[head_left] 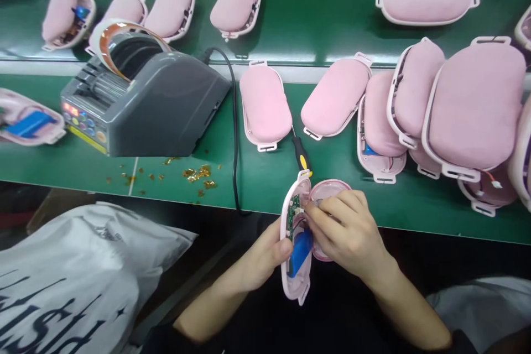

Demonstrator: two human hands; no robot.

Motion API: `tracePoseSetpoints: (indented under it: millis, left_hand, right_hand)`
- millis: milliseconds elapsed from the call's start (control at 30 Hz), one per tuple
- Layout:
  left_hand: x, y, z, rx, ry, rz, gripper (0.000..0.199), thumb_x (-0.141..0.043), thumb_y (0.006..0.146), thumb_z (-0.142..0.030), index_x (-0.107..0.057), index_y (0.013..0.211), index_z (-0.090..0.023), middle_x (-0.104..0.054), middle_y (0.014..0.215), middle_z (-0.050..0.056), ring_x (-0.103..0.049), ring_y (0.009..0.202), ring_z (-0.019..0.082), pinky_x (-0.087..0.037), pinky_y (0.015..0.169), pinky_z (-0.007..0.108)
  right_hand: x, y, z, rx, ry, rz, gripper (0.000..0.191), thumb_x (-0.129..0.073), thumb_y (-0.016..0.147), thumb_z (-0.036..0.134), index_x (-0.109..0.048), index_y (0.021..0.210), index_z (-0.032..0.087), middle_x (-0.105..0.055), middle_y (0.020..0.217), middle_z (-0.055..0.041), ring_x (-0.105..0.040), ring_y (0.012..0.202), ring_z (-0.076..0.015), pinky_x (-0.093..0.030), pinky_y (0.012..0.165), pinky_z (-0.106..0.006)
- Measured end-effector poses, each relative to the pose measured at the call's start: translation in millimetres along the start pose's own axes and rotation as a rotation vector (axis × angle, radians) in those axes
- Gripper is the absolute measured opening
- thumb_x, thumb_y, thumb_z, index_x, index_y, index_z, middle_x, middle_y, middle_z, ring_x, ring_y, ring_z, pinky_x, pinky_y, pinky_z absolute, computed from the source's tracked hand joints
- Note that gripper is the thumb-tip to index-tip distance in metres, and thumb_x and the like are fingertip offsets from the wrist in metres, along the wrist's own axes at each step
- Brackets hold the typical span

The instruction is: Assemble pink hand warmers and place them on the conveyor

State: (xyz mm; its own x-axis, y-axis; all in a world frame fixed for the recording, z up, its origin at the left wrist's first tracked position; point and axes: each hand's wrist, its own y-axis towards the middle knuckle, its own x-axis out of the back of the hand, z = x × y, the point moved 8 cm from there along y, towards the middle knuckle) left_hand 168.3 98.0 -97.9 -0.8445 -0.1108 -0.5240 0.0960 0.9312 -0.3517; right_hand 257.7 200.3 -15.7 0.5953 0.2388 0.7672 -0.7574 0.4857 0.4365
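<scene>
My left hand (265,254) is closed around a pale pink plastic shell (284,221), tipped on its side in front of the bench. Inside the shell show a green circuit board (293,211) and a blue battery pack (300,251). My right hand (346,232) pinches close to the board, at a small white connector (298,211) with thin wires; the fingertips partly hide it. Beneath that hand, a second pink cover (329,185) hangs beside the shell, mostly hidden. A black and yellow screwdriver (301,154) lies just beyond the shell.
A grey tape dispenser (166,99) stands left, its black cable (234,138) running over the green bench edge. Scraps of amber film (199,173) lie before it. Pink padded units (265,102) sit on the bench, several piled at right (475,105). A person's white shirt (74,276) is at lower left.
</scene>
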Motion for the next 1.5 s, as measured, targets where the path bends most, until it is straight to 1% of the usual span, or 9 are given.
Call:
tracePoseSetpoints:
  millis: [100, 300, 500, 600, 767, 1000, 1167, 1367, 1500]
  left_hand:
    - [-2.5, 2, -4, 0.022, 0.026, -0.021, 0.081, -0.063, 0.096, -0.071, -0.048, 0.159, -0.022, -0.058, 0.153, 0.015, -0.053, 0.143, 0.041, -0.037, 0.127, 0.056]
    - [-8.2, 10, -17, 0.044, 0.149, -0.015, 0.089, -0.068, 0.091, -0.075, -0.05, 0.157, -0.018, -0.062, 0.146, 0.015, -0.057, 0.135, 0.039, -0.042, 0.121, 0.052]
    - [-7.6, 13, -22, 0.081, 0.227, -0.023, 0.094, -0.068, 0.088, -0.079, -0.047, 0.158, -0.021, -0.063, 0.145, 0.014, -0.061, 0.127, 0.038, -0.051, 0.104, 0.041]
    - [-9.0, 13, -22, 0.073, 0.224, -0.006, 0.092, -0.066, 0.09, -0.079, -0.047, 0.158, -0.021, -0.064, 0.142, 0.014, -0.059, 0.13, 0.038, -0.05, 0.106, 0.042]
    - [-9.4, 13, -24, 0.074, 0.239, -0.023, 0.091, -0.067, 0.089, -0.078, -0.048, 0.158, -0.02, -0.064, 0.142, 0.013, -0.057, 0.134, 0.039, -0.047, 0.113, 0.044]
    - [-6.9, 12, -22, 0.099, 0.261, -0.037, 0.09, -0.068, 0.087, -0.081, -0.055, 0.152, -0.019, -0.068, 0.134, 0.012, -0.064, 0.121, 0.035, -0.053, 0.095, 0.038]
    - [-6.6, 12, -21, 0.115, 0.237, -0.029, 0.087, -0.068, 0.087, -0.081, -0.061, 0.145, -0.017, -0.07, 0.133, 0.012, -0.067, 0.115, 0.033, -0.053, 0.103, 0.042]
    - [-7.4, 16, -28, 0.063, 0.314, -0.036, 0.081, -0.073, 0.085, -0.078, -0.064, 0.14, -0.019, -0.07, 0.136, 0.01, -0.064, 0.121, 0.033, -0.053, 0.105, 0.041]
    - [-5.5, 18, -29, 0.058, 0.384, -0.045, 0.077, -0.075, 0.086, -0.074, -0.064, 0.143, -0.024, -0.071, 0.132, 0.007, -0.065, 0.117, 0.03, -0.053, 0.103, 0.038]
  right_hand:
    - [2, 0, 2, 0.027, -0.02, 0.017, 0.017, -0.065, 0.102, 0.011, -0.074, 0.117, 0.011, -0.068, 0.08, -0.0016, -0.056, 0.079, -0.0185, -0.038, 0.075, -0.036]
    - [9, 4, 7, 0.074, -0.101, 0.104, 0.019, -0.063, 0.101, 0.008, -0.074, 0.116, 0.004, -0.068, 0.081, -0.0048, -0.055, 0.082, -0.0211, -0.039, 0.076, -0.038]
    - [7, 9, 2, 0.053, -0.054, 0.164, 0.019, -0.056, 0.099, 0.008, -0.074, 0.097, 0.011, -0.062, 0.08, -0.0044, -0.05, 0.08, -0.0214, -0.035, 0.075, -0.039]
    - [4, 10, -2, 0.024, -0.005, 0.169, 0.021, -0.053, 0.098, 0.009, -0.072, 0.09, 0.013, -0.063, 0.081, -0.0043, -0.052, 0.082, -0.0209, -0.034, 0.078, -0.039]
    - [0, 9, -6, -0.002, 0.003, 0.178, 0.019, -0.052, 0.097, 0.009, -0.071, 0.094, 0.014, -0.066, 0.086, -0.0034, -0.055, 0.087, -0.02, -0.031, 0.081, -0.039]
    - [3, 8, -6, -0.008, 0.01, 0.187, 0.017, -0.055, 0.096, 0.008, -0.071, 0.096, 0.014, -0.068, 0.089, -0.0038, -0.055, 0.089, -0.0205, -0.031, 0.081, -0.039]
    - [2, 10, -6, -0.009, 0.017, 0.186, 0.017, -0.055, 0.096, 0.009, -0.071, 0.093, 0.015, -0.066, 0.086, -0.0038, -0.053, 0.087, -0.0203, -0.031, 0.08, -0.038]
    - [3, 10, -6, 0.004, 0.018, 0.195, 0.015, -0.057, 0.094, 0.009, -0.071, 0.091, 0.015, -0.063, 0.084, -0.0031, -0.05, 0.083, -0.0203, -0.033, 0.077, -0.039]
    - [9, 10, -10, -0.007, 0.011, 0.22, 0.018, -0.058, 0.101, 0.011, -0.071, 0.09, 0.017, -0.066, 0.088, -0.0034, -0.047, 0.081, -0.0199, -0.032, 0.071, -0.038]
